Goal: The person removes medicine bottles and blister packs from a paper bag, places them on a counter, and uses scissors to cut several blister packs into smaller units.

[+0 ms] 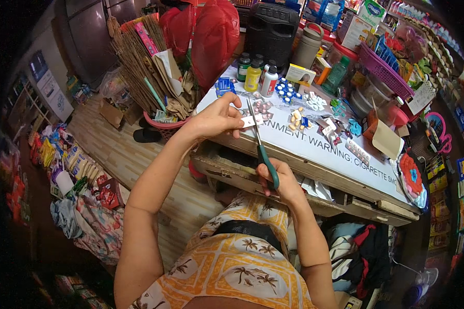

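Note:
My left hand (221, 117) pinches the end of a small blister strip of tablets (254, 120) above the table's front edge. In my right hand (281, 178) is a pair of scissors with dark green handles (268, 166). The slightly parted blades (255, 123) cross the strip. Just behind it lies a heap of blister-packed pinkish tablets (262, 108). Farther right are cut blue-and-white tablet packs (288, 91), yellowish capsules (297, 119), white packs (315, 101) and green packs (338, 107). A longer blister sheet (357, 150) lies near the front edge.
A white printed sheet (324, 143) covers the wooden table. Several bottles (252, 77) stand at the back before a black speaker (270, 33). At left, a pink basket (166, 125) holds brooms and cardboard. Below the tabletop, a drawer (232, 162) stands partly pulled out. A purple basket (386, 73) sits at right.

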Action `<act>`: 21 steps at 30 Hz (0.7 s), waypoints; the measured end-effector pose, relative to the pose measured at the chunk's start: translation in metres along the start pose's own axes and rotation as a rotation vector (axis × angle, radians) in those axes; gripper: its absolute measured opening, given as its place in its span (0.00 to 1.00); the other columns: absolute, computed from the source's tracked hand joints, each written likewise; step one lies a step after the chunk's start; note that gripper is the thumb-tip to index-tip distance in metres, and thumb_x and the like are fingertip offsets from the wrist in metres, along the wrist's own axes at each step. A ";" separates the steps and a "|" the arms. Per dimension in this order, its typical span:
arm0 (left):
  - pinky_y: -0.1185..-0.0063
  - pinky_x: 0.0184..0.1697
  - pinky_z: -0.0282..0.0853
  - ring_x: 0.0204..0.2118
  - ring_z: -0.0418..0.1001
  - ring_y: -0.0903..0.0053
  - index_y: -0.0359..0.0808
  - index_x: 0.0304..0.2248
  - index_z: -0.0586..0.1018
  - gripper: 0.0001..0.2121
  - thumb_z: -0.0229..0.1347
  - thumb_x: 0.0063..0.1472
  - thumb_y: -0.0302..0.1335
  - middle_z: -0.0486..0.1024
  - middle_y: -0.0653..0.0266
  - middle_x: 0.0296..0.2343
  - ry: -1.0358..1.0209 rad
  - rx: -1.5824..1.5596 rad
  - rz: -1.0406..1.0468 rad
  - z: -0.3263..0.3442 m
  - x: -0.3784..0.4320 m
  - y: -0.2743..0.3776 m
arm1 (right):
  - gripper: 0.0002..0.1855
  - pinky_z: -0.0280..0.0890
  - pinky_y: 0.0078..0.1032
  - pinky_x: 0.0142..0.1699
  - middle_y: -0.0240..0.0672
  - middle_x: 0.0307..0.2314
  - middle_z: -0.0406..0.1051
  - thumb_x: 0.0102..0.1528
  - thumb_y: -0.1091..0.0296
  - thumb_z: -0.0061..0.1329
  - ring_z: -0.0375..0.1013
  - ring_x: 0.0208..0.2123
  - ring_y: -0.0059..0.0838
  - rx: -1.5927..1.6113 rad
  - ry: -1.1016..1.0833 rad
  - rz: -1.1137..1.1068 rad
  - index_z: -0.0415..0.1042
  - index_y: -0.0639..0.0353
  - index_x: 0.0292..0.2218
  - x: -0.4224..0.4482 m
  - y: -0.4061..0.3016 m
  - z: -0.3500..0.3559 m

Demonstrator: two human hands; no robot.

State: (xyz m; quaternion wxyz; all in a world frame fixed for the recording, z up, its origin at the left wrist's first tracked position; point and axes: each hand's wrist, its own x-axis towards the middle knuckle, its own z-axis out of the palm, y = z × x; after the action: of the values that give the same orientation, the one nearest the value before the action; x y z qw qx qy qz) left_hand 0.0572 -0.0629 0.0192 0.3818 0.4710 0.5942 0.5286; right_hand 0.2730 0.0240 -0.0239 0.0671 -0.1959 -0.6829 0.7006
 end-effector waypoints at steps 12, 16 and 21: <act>0.86 0.22 0.65 0.21 0.70 0.80 0.36 0.34 0.56 0.15 0.50 0.51 0.18 0.69 0.61 0.23 -0.083 -0.001 -0.040 0.004 -0.003 0.005 | 0.25 0.47 0.13 0.13 0.28 0.13 0.61 0.48 0.43 0.46 0.61 0.11 0.17 0.091 -0.073 0.059 0.63 0.59 0.30 -0.001 0.001 -0.005; 0.86 0.22 0.63 0.21 0.70 0.80 0.37 0.34 0.55 0.16 0.50 0.51 0.18 0.69 0.60 0.23 -0.078 0.008 -0.053 0.005 -0.002 0.005 | 0.24 0.47 0.13 0.13 0.28 0.13 0.61 0.48 0.43 0.46 0.60 0.11 0.16 0.094 -0.055 0.047 0.64 0.60 0.29 0.000 0.003 -0.006; 0.87 0.21 0.63 0.21 0.71 0.80 0.37 0.34 0.55 0.15 0.51 0.51 0.19 0.71 0.59 0.23 -0.067 -0.004 -0.026 0.003 0.000 0.000 | 0.25 0.47 0.14 0.13 0.28 0.14 0.61 0.48 0.43 0.45 0.61 0.12 0.17 0.047 -0.052 0.058 0.64 0.60 0.27 0.000 -0.002 -0.005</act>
State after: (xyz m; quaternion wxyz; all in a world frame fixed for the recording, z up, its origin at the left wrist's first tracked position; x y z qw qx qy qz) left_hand 0.0606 -0.0622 0.0190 0.4091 0.4797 0.5864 0.5086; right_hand 0.2749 0.0289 -0.0220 0.0334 -0.1957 -0.6616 0.7231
